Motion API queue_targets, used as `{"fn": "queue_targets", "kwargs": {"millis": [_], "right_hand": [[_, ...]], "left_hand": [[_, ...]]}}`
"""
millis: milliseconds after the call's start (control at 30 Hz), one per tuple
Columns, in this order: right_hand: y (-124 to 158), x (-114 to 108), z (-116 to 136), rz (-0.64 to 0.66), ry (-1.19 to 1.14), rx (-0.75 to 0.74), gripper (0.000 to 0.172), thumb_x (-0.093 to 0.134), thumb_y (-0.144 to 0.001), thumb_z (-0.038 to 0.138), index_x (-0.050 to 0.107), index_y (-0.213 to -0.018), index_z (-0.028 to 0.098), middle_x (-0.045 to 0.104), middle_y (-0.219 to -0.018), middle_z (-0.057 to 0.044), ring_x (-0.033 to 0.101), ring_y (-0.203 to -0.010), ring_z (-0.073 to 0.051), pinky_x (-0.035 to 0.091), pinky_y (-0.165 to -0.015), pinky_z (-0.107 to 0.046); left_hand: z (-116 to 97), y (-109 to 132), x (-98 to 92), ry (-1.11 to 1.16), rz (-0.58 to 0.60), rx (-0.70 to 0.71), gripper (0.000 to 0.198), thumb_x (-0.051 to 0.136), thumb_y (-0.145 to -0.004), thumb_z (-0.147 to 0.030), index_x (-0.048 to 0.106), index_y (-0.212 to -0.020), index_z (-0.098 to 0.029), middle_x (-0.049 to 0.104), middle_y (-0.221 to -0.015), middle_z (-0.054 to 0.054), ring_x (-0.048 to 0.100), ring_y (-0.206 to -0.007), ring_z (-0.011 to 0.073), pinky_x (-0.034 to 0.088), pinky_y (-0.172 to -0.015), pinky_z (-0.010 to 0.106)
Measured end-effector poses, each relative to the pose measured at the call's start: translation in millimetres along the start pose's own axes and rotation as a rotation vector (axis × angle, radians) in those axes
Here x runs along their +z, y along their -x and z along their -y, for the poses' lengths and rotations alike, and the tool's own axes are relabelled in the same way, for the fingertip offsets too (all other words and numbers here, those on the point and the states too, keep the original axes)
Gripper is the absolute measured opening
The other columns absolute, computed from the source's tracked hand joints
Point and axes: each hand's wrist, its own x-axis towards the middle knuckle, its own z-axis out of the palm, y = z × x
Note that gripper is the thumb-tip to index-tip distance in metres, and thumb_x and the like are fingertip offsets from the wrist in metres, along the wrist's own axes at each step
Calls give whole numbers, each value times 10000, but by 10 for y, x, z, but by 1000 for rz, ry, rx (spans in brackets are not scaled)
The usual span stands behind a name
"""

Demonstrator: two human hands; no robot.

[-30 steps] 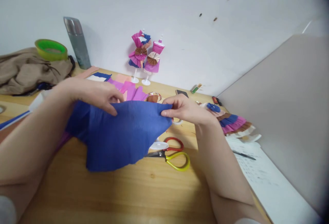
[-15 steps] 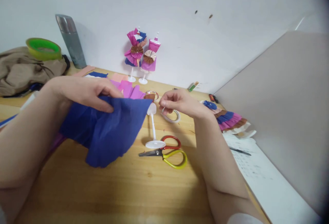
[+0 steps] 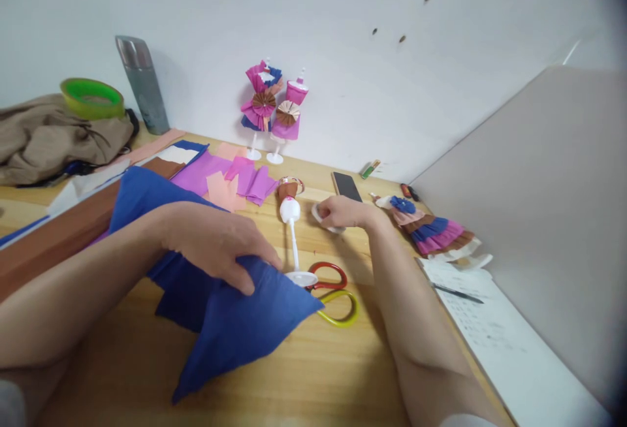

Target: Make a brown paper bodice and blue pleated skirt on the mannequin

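Observation:
My left hand (image 3: 218, 251) grips a folded sheet of blue crepe paper (image 3: 235, 322) and holds it low over the wooden table (image 3: 304, 375). My right hand (image 3: 340, 211) reaches forward and closes on a white tape roll (image 3: 321, 217) lying on the table. Between my hands stands a small white mannequin stand (image 3: 292, 237), upright on its round base. Red and yellow-green scissors (image 3: 336, 293) lie just right of that base, partly under the blue paper's corner.
Pink, purple, brown and blue paper sheets (image 3: 206, 175) lie at the back left. Two dressed mini mannequins (image 3: 274, 110) stand by the wall. A phone (image 3: 347, 185), a dressed doll form (image 3: 431, 234), a grey flask (image 3: 142, 84), green tape (image 3: 91, 97) on cloth, and white paper (image 3: 490, 335) at right.
My right hand let go of the blue paper and moved forward onto the tape roll. My left hand lowered the blue paper toward the table, uncovering the white stand.

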Motion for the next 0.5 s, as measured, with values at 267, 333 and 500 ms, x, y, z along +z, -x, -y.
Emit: {"fn": "queue_targets", "kwargs": {"millis": [267, 333, 500], "right_hand": [[480, -248, 338, -139, -283, -347, 66, 606, -713, 234, 557, -717, 191, 552, -666, 23, 487, -641, -127, 377, -617, -258], [538, -225, 505, -198, -247, -446, 58, 608, -711, 203, 554, -692, 192, 574, -685, 10, 491, -663, -133, 391, -650, -267], [557, -157, 704, -332, -313, -537, 119, 591, -741, 217, 509, -657, 198, 564, -670, 10, 483, -648, -122, 392, -644, -265]], "left_hand": [[305, -102, -106, 132, -388, -80, 243, 591, -890, -286, 750, -1039, -178, 764, -951, 33, 659, -800, 137, 469, -695, 198], [345, -189, -60, 142, -592, -100, 239, 599, -881, -267, 750, -1044, -178, 758, -930, 27, 639, -776, 127, 462, -669, 197], [414, -346, 76, -70, -909, 34, 276, 686, -828, -174, 740, -1098, -186, 704, -829, 25, 601, -722, 120, 474, -663, 207]]}}
